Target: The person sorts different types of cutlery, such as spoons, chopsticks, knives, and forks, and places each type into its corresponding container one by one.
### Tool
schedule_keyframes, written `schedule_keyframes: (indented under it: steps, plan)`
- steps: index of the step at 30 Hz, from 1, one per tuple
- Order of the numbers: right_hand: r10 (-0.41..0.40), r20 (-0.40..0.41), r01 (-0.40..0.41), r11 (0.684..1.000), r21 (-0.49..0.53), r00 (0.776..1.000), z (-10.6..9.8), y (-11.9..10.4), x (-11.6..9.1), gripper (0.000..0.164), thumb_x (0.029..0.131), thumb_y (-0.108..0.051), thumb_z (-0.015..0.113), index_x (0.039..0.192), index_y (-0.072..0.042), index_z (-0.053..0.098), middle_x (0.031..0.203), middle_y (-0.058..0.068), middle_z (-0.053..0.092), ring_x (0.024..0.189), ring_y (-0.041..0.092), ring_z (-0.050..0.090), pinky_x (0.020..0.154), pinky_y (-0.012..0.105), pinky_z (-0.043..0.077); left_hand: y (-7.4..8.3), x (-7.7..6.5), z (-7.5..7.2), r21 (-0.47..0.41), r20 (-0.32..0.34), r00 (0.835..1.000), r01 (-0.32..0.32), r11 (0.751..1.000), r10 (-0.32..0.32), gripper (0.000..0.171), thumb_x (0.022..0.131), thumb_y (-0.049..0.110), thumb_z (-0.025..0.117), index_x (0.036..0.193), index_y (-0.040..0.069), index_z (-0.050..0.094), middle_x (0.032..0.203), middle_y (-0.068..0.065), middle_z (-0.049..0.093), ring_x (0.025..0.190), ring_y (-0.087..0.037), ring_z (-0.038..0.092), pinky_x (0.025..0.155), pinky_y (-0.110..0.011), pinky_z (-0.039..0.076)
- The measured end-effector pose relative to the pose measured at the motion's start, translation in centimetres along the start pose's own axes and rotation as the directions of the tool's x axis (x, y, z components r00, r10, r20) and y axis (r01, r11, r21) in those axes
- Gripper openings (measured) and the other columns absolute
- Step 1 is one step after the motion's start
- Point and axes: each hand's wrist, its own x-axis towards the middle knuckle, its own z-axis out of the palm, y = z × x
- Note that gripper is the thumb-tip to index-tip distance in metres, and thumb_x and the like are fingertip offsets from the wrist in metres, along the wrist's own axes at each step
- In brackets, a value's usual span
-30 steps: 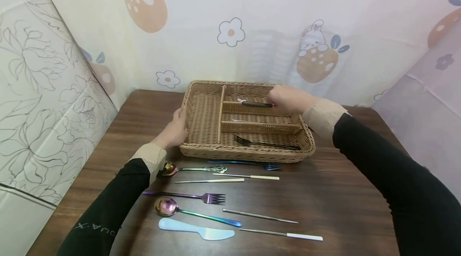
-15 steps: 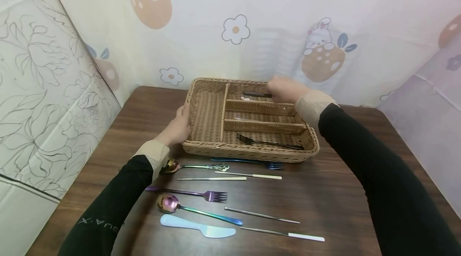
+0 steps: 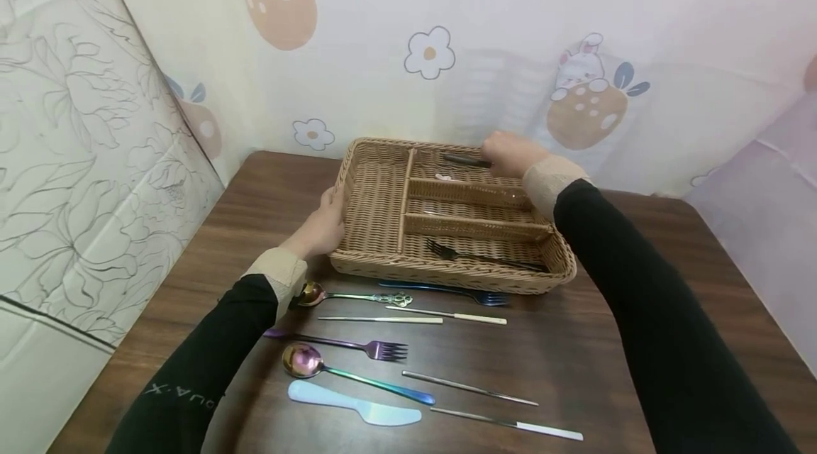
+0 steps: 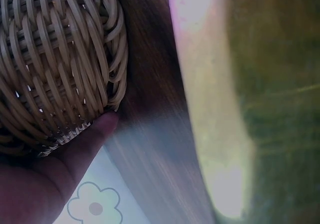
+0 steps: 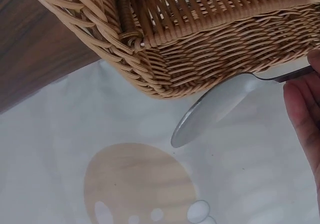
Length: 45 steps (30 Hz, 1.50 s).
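Observation:
A wicker basket with several compartments stands at the back of the table. My left hand holds its left end, with one finger against the weave in the left wrist view. Over the back compartment, my right hand grips the dark handle of a spoon. Its silvery bowl shows beyond the basket's rim in the right wrist view. A black fork lies in the front compartment, and a small pale pink piece shows in the back one.
In front of the basket lie an ornate spoon, a blue fork, a purple fork, a rainbow spoon, a light blue knife and several chopsticks. A patterned curtain hangs close behind the table.
My right hand has moved the spoon toward the back of the basket, away from the divider. My left hand stays at the basket's left end. The head view has shifted slightly.

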Motion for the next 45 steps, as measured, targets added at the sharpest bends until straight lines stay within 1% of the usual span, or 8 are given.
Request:
schedule_keyframes:
  steps: [9, 19, 26, 32, 38, 41, 44, 45]
  plan:
    - [0.037, -0.008, -0.037, 0.999, -0.039, 0.999, 1.3, 0.5, 0.8, 0.014, 0.075, 0.01, 0.063, 0.072, -0.003, 0.063, 0.07, 0.011, 0.064, 0.063, 0.025, 0.058, 0.064, 0.04, 0.051, 0.1, -0.2, 0.1, 0.002, 0.006, 1.0, 0.011, 1.0, -0.011, 0.07, 0.1, 0.006, 0.031, 0.156, 0.003, -0.011, 0.162, -0.023, -0.007, 0.062, -0.023, 0.05, 0.058, -0.03, 0.043]
    - [0.076, 0.033, -0.075, 0.996, -0.047, 0.997, 2.5, 0.0, 2.0, 0.01, 0.083, 0.006, 0.064, 0.082, -0.005, 0.065, 0.081, 0.011, 0.065, 0.074, 0.028, 0.061, 0.071, 0.042, 0.051, 0.1, 0.0, -0.1, 0.02, -0.006, 1.0, -0.002, 1.0, 0.003, 0.069, 0.1, 0.006, 0.03, 0.156, 0.001, -0.009, 0.162, -0.025, -0.004, 0.08, -0.031, 0.058, 0.073, -0.039, 0.05]
    - [0.075, 0.035, -0.073, 0.996, -0.049, 0.997, 3.0, -0.2, 2.6, 0.015, 0.082, 0.009, 0.061, 0.08, -0.006, 0.066, 0.081, 0.011, 0.066, 0.071, 0.026, 0.061, 0.069, 0.04, 0.051, 0.0, -0.2, -0.3, 0.019, -0.009, 1.0, -0.002, 1.0, 0.002, 0.071, 0.099, 0.005, 0.032, 0.156, 0.001, -0.01, 0.162, -0.025, -0.005, 0.067, -0.026, 0.054, 0.063, -0.034, 0.047]
    - [0.098, 0.093, -0.095, 0.995, -0.031, 0.991, 3.7, -0.1, 2.6, 0.014, 0.089, 0.007, 0.059, 0.083, -0.005, 0.065, 0.081, 0.011, 0.063, 0.069, 0.023, 0.053, 0.065, 0.036, 0.037, 0.1, 0.0, -0.1, 0.011, -0.007, 1.0, 0.01, 1.0, -0.01, 0.07, 0.1, 0.005, 0.032, 0.156, 0.003, -0.01, 0.162, -0.023, -0.004, 0.077, -0.029, 0.058, 0.072, -0.037, 0.051]
    - [0.112, 0.092, -0.112, 0.994, -0.014, 0.989, 4.1, 0.1, 3.0, 0.012, 0.089, 0.007, 0.062, 0.085, -0.004, 0.067, 0.083, 0.012, 0.066, 0.074, 0.024, 0.06, 0.066, 0.037, 0.045, 0.1, 0.1, 0.0, -0.001, -0.01, 1.0, 0.014, 1.0, -0.014, 0.071, 0.099, 0.005, 0.031, 0.157, 0.005, -0.01, 0.162, -0.023, -0.005, 0.086, -0.032, 0.06, 0.079, -0.041, 0.052]
    - [0.095, 0.073, -0.093, 0.995, -0.023, 0.993, 4.1, -0.1, 2.9, 0.016, 0.088, 0.006, 0.063, 0.077, -0.005, 0.063, 0.076, 0.009, 0.062, 0.067, 0.021, 0.054, 0.063, 0.036, 0.042, -0.1, 0.2, 0.0, 0.002, -0.013, 1.0, 0.011, 1.0, -0.011, 0.071, 0.099, 0.005, 0.031, 0.156, 0.004, -0.01, 0.162, -0.023, -0.005, 0.088, -0.034, 0.06, 0.081, -0.042, 0.052]
    - [0.069, 0.054, -0.064, 0.993, -0.097, 0.996, 4.2, -0.2, 2.7, 0.034, 0.089, 0.007, 0.061, 0.064, -0.012, 0.048, 0.062, 0.001, 0.047, 0.06, 0.015, 0.037, 0.06, 0.031, 0.032, -0.2, 0.3, 0.0, 0.007, -0.013, 1.0, 0.005, 1.0, -0.005, 0.071, 0.098, 0.004, 0.031, 0.156, 0.003, -0.01, 0.162, -0.024, -0.004, 0.084, -0.032, 0.059, 0.079, -0.042, 0.051]
    - [0.083, 0.088, -0.058, 0.966, -0.25, 0.993, 4.2, -0.3, 2.5, 0.04, 0.092, 0.004, 0.057, 0.06, -0.013, 0.041, 0.059, -0.001, 0.039, 0.06, 0.014, 0.031, 0.061, 0.03, 0.028, -0.2, 0.3, 0.1, 0.008, -0.011, 1.0, 0.004, 1.0, -0.004, 0.071, 0.098, 0.004, 0.032, 0.156, 0.003, -0.009, 0.162, -0.025, -0.004, 0.082, -0.032, 0.059, 0.078, -0.041, 0.051]
